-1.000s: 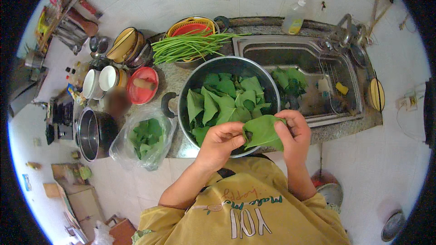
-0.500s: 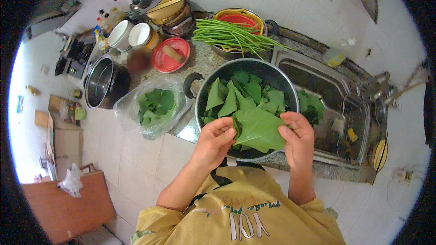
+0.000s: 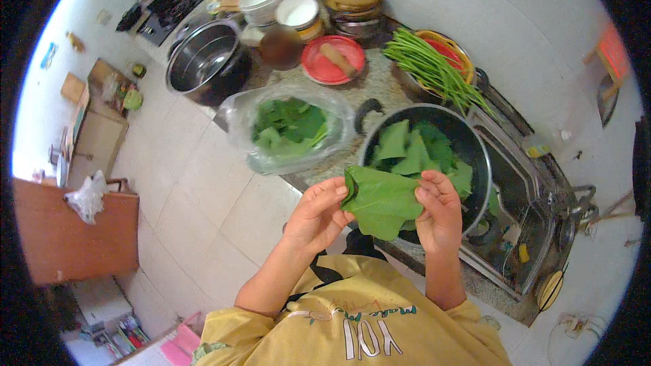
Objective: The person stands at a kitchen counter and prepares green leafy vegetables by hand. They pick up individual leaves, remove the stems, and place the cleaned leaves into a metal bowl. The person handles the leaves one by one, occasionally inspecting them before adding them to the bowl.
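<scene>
Your left hand and right hand each have a pinching grip on one leaf, at the near left side of the pot. The bag is farther left.

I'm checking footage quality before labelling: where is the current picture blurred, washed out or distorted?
Head view, upper middle: a round brown shape beside the red dish is smeared beyond recognition; head view, far left: the wall is nearly washed out; head view, right: the counter bends with the fisheye; head view, centre: the leaf between both hands looks clearer.
</scene>
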`<action>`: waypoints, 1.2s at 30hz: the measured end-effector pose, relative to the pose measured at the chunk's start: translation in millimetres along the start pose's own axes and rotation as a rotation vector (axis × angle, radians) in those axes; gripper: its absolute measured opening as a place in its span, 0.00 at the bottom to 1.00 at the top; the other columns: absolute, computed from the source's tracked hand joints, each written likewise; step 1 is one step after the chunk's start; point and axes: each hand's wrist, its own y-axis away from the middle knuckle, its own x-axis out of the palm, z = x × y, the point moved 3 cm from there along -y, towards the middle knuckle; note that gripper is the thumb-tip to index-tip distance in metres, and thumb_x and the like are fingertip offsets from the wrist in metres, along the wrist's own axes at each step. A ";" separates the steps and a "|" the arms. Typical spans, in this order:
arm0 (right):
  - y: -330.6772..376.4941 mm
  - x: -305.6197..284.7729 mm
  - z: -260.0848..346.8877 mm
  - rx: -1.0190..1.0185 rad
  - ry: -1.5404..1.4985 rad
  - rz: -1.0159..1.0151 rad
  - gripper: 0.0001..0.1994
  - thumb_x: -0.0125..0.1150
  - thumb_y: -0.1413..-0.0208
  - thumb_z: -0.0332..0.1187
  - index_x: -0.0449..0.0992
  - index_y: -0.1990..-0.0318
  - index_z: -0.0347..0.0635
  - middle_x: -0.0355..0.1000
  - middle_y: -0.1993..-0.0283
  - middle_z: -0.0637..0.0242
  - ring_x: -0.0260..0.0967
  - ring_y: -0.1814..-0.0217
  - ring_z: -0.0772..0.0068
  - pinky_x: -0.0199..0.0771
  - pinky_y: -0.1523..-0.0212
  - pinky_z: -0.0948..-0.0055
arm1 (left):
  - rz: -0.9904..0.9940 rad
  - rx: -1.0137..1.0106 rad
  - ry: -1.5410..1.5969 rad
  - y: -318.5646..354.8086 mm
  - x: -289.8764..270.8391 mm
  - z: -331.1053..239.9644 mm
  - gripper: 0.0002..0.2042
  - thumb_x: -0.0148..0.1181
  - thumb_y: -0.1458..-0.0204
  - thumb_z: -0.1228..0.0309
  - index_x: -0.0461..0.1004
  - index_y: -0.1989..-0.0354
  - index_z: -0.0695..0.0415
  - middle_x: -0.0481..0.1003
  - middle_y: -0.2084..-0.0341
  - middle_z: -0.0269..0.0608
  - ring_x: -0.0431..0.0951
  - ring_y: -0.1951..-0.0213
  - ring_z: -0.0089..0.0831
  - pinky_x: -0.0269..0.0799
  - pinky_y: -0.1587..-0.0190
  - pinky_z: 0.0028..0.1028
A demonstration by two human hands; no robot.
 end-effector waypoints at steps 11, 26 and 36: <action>0.5 235.0 -177.5 0.114 0.069 0.362 0.13 0.53 0.56 0.17 0.66 0.60 0.37 0.70 0.64 0.61 0.68 0.62 0.73 0.68 0.62 0.78 | -0.138 0.446 0.097 148.8 -154.1 -188.9 0.12 0.53 0.53 0.74 0.68 0.60 0.64 0.72 0.64 0.40 0.72 0.62 0.27 0.68 0.57 0.28; -76.4 484.3 -375.8 0.397 0.188 0.704 0.15 0.54 0.55 0.19 0.65 0.57 0.33 0.67 0.60 0.59 0.66 0.58 0.72 0.67 0.57 0.77 | -0.768 1.107 -0.575 228.0 -291.6 -409.6 0.10 0.55 0.59 0.83 0.69 0.65 0.64 0.71 0.70 0.39 0.72 0.66 0.26 0.68 0.62 0.22; -193.7 686.7 -490.8 0.274 0.571 1.140 0.27 0.63 0.60 0.25 0.61 0.49 0.42 0.63 0.58 0.65 0.64 0.58 0.76 0.66 0.59 0.76 | -1.259 1.040 -1.427 186.1 -353.6 -626.2 0.10 0.58 0.66 0.84 0.72 0.73 0.58 0.67 0.75 0.40 0.69 0.70 0.29 0.67 0.69 0.23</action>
